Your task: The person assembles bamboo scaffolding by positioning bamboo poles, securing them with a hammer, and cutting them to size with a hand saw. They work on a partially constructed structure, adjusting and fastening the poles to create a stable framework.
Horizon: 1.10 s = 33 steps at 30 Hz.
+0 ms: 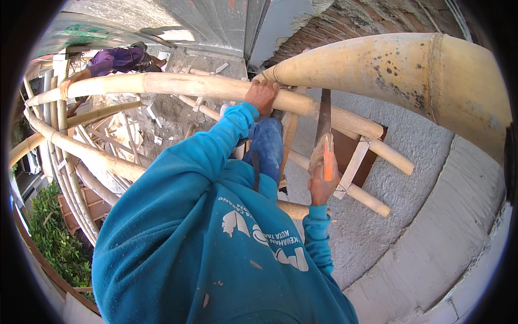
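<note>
Left hand (262, 98) was curled over bamboo pole (199, 85). Right hand (322, 186) was wrapped round saw (324, 116), blade across the pole.

Print sits on the front of the teal sweatshirt (178, 227) worn by the person; all of it white, seen upside down and slanted from above; large bold lettering (294, 260) runs lowest in view, next to a solid white shape (236, 222), partly bent by the folds in the cloth; smaller capitals (280, 236) stand in short rows just beyond the large letters; another small line (236, 203), with a short number under it, stands near the white shape, some characters lost in creases; green marks (81, 32) on the grey wall panel (127, 39) at upper left are too blurred to tell whether they are writing.
</note>
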Motion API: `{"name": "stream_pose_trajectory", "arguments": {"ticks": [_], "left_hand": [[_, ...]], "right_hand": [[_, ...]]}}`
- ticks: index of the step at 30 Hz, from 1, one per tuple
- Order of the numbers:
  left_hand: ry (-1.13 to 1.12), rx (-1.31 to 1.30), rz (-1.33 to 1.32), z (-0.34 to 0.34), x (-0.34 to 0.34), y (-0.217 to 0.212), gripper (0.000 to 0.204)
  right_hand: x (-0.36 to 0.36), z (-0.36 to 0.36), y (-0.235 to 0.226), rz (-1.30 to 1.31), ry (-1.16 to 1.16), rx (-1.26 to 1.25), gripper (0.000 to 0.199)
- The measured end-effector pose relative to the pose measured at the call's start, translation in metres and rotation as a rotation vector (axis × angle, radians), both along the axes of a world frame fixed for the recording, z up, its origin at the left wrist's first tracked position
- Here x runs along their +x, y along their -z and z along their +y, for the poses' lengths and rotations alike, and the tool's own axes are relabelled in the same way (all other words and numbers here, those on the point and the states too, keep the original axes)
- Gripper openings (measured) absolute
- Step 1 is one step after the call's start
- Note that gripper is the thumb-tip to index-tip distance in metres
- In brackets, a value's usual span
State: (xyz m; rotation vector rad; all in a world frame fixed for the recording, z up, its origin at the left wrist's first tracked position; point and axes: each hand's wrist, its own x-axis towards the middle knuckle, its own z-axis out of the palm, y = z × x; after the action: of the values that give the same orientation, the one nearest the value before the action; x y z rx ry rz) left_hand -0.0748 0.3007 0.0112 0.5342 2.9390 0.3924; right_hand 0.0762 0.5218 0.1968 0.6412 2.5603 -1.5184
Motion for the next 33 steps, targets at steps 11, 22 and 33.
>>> {"name": "stream_pose_trajectory", "arguments": {"ticks": [11,22,33], "left_hand": [[0.060,0.023,-0.156,0.005,-0.020,-0.026,0.051],[0.061,-0.009,-0.201,0.002,-0.021,-0.026,0.057],[0.021,-0.035,-0.191,-0.002,-0.018,-0.020,0.063]], "right_hand": [[0.019,-0.030,0.013,0.282,-0.106,0.277,0.042],[0.038,0.012,-0.019,0.119,-0.056,0.078,0.048],[0.067,0.005,-0.050,0.020,0.005,-0.002,0.046]]}}
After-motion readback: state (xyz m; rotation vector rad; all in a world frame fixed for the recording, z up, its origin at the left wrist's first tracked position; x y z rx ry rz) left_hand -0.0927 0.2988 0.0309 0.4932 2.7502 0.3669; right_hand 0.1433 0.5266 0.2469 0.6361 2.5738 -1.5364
